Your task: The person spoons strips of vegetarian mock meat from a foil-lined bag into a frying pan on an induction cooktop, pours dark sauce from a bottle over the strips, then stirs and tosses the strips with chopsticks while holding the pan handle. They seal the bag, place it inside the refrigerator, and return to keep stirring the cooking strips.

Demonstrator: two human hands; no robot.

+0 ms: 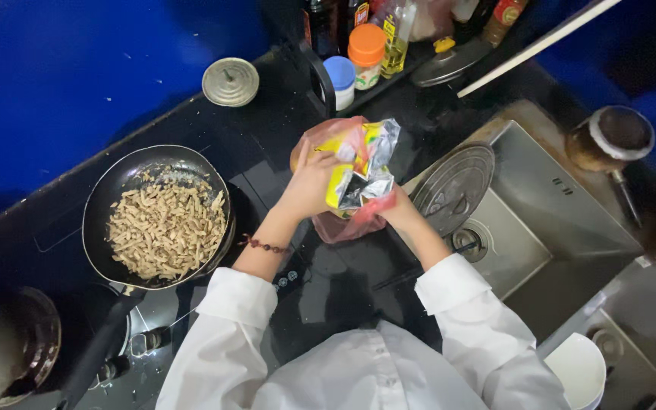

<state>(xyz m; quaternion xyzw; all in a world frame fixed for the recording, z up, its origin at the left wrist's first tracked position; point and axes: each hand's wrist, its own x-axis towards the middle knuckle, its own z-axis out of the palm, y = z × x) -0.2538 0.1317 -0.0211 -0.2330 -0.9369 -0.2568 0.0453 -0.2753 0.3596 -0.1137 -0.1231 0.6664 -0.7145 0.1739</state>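
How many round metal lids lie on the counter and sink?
3: a small lid by the blue wall, a dark lid near the bottles, a ribbed lid on the sink. Others may be hidden.

My left hand [309,186] grips the top of a yellow foil packet [362,163] inside a pink plastic bag [343,224], my right hand [396,212] holding it from below. Left of the packet sits a black frying pan [115,190] of pale strips [165,228]; right of it, a steel sink [540,205].
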